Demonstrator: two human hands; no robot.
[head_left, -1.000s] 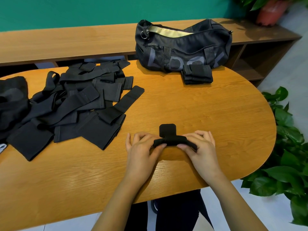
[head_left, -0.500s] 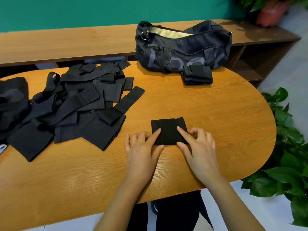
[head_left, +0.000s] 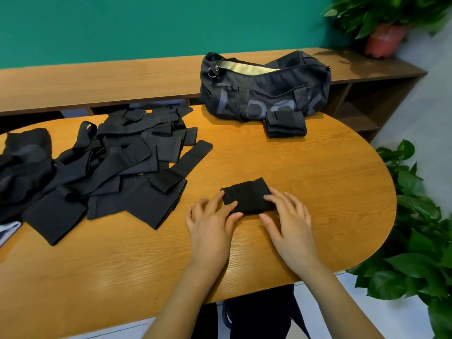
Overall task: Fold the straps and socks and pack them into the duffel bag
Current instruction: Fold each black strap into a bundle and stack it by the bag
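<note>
Room with a green wall and wooden furniture

A teal-green wall stands behind a long low wooden shelf unit with open compartments at its right end. In front is an oval wooden tabletop. A reddish plant pot stands on the shelf unit, leafy plants grow at the right, and the floor is pale.

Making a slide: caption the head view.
Left hand and right hand rest on a folded strap on the table, duffel bag open behind.

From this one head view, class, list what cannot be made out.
Head view only:
1. Duffel bag contents: hidden by its own wall; only pale lining shows.
2. Strap pile: cut off by the left edge; black layers overlap, uncountable.
3. Folded strap: partly covered by the left hand and right hand.
</note>
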